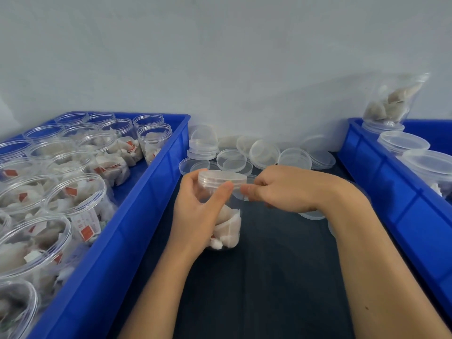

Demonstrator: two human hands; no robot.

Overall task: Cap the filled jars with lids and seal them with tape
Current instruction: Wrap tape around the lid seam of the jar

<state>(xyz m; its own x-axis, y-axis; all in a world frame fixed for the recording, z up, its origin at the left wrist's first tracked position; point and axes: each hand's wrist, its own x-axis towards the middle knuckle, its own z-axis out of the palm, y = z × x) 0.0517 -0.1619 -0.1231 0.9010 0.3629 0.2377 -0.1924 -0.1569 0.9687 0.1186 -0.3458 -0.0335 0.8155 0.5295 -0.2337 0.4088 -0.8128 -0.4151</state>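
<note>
The big blue bin [137, 231] on the left is full of open jars [73, 199] with white bags inside. They stand close together with no tops on, so I think they are waiting their turn. It sits right by the left arm, which makes the next jar easy to reach.

Another blue bin [381, 192] is on the right. The jars in it [430, 165] have tops on, so this looks like the place for finished ones. One jar at the back [393, 101] is tipped over on top of the others.

Between the bins is a dark mat [269, 277]. At its far edge lies a pile of clear lids [264, 154], some stacked and some leaning. They are just past the hands, so a new one is quick to grab.

The jar [226, 221] being worked on is in the middle, over the mat, filled with white bags. I cannot tell if its bottom touches the mat. Its lid [221, 179] is already on top.

The left hand [198, 211] wraps round the jar's side, with the thumb pressed near the lid's edge. I think this keeps the jar from turning.

The right hand [276, 189] comes in from the right with the wrist bent. Its thumb and fingers are pinched together right at the lid's rim. It may be pinching tape, but the tape is too clear to see.
</note>
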